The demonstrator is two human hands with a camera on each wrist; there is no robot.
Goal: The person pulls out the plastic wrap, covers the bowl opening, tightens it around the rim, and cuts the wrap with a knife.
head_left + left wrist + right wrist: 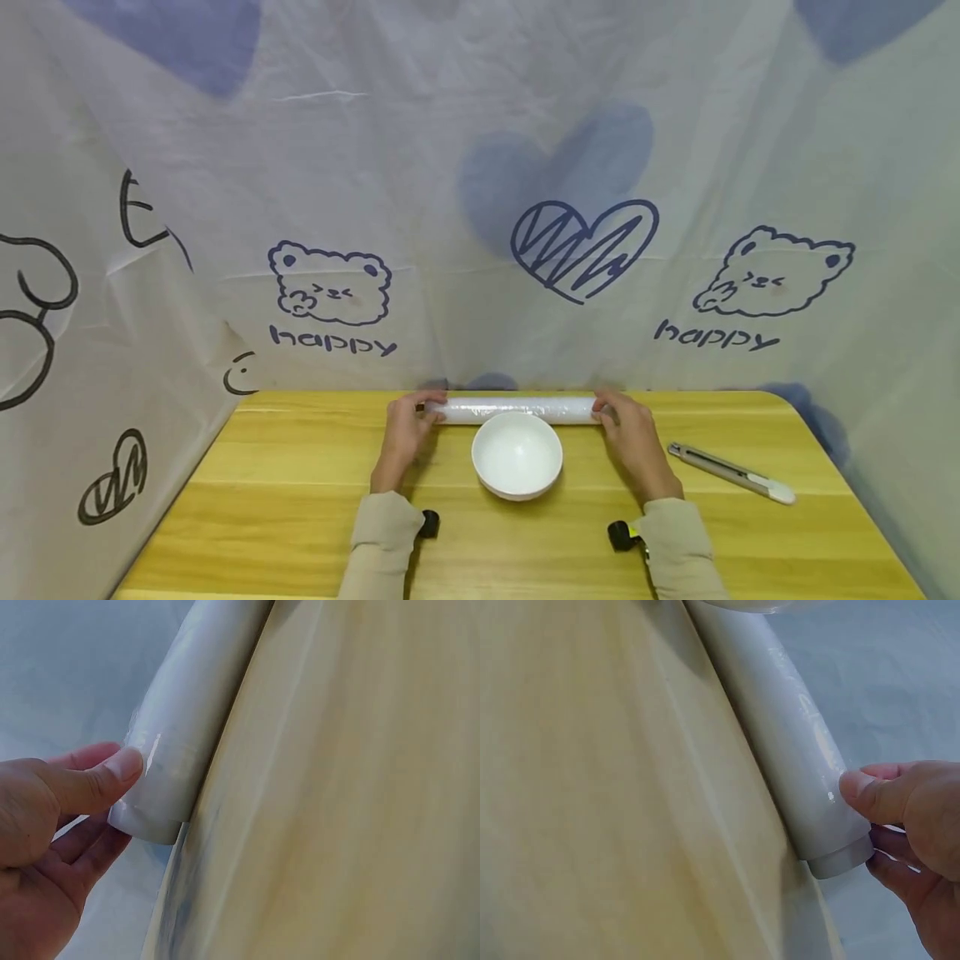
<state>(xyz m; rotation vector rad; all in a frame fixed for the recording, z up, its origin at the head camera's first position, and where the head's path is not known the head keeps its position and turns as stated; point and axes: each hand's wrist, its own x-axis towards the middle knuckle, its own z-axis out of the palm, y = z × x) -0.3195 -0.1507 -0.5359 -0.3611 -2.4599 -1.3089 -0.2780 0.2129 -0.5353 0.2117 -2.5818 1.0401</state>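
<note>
A white, glossy roll of plastic wrap (558, 408) lies crosswise near the table's back edge. My left hand (405, 432) grips its left end; in the left wrist view the thumb (124, 765) presses on the film and the other fingers curl behind. At the opposite end my right hand (632, 433) holds the roll between thumb and fingers, and a bare grey core end (842, 862) sticks out there in the right wrist view. Just in front of the roll, between both hands, stands a white bowl (517, 458), upright, its inside showing no contents.
A utility knife (731, 472) lies slantwise on the wooden table (262, 517), right of my right hand. Behind the table's back edge hangs a pale cloth (450, 208) with hearts and bear drawings. It also runs along the left and right sides.
</note>
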